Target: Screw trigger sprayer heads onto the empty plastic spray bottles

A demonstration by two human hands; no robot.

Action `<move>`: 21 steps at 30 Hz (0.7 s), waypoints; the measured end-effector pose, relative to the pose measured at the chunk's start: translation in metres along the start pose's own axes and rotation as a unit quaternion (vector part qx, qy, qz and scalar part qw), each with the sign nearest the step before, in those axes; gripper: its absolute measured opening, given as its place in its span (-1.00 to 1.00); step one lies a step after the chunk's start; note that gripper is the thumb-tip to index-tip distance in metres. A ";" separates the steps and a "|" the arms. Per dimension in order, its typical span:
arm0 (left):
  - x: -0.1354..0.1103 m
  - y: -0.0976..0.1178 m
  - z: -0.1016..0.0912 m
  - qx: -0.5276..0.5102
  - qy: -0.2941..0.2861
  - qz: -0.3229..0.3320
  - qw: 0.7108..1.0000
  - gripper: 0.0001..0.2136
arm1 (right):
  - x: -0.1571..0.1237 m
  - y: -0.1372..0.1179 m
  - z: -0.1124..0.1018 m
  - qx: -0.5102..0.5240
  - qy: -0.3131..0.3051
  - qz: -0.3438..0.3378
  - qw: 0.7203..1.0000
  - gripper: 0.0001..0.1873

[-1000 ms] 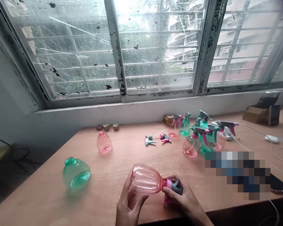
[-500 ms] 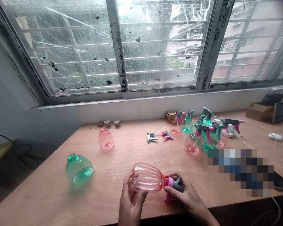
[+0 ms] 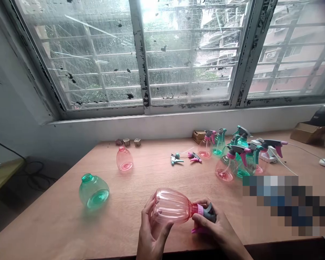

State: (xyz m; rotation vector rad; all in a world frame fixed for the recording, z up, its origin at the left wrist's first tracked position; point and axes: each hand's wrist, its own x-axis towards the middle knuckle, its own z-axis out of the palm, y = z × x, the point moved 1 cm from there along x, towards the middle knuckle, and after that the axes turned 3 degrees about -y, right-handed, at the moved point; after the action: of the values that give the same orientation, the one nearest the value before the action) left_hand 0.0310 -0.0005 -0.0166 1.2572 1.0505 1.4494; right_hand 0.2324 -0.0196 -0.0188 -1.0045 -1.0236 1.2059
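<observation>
A clear pink spray bottle lies sideways between my hands, above the table's front edge. My left hand is wrapped round its base end. At the neck, my right hand grips the pink collar and the grey and pink trigger sprayer, which sits on the bottle's mouth. Part of the sprayer is hidden by my fingers. To the left stand a green bottle and a smaller pink bottle, both without sprayer heads. Beyond my hands lie a teal and grey sprayer head and a pink and grey one.
Several assembled spray bottles stand grouped at the back right. Small cube-shaped objects sit by the wall under the window. A cardboard box and white cables are at the far right. A pixelated patch covers part of the right side.
The whole view has shifted slightly, so the table's things sit a little further right. Both hands keep their hold on the pink bottle and its sprayer, with hardly any movement.
</observation>
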 end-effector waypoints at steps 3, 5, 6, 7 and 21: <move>0.001 0.003 0.001 0.005 -0.017 0.011 1.000 -0.40 | 0.000 0.000 0.001 -0.007 0.008 -0.001 1.000 -0.52; 0.002 0.004 0.000 0.014 -0.020 0.017 1.000 -0.39 | 0.000 0.000 0.002 -0.008 0.004 -0.001 1.000 -0.49; 0.002 0.005 0.000 0.020 -0.019 0.019 0.999 -0.38 | 0.000 0.001 0.003 -0.009 0.002 -0.001 1.000 -0.48; 0.003 0.004 -0.001 0.027 -0.016 0.021 0.999 -0.38 | 0.001 0.001 0.003 -0.008 0.001 -0.002 1.000 -0.47; 0.005 -0.007 -0.006 0.039 0.000 0.092 0.995 -0.57 | 0.003 0.004 0.001 0.024 -0.004 -0.011 1.000 -0.50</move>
State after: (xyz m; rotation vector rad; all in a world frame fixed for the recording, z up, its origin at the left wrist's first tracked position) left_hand 0.0250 0.0053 -0.0229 1.4409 1.0200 1.5589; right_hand 0.2304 -0.0157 -0.0218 -0.9495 -1.0036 1.2123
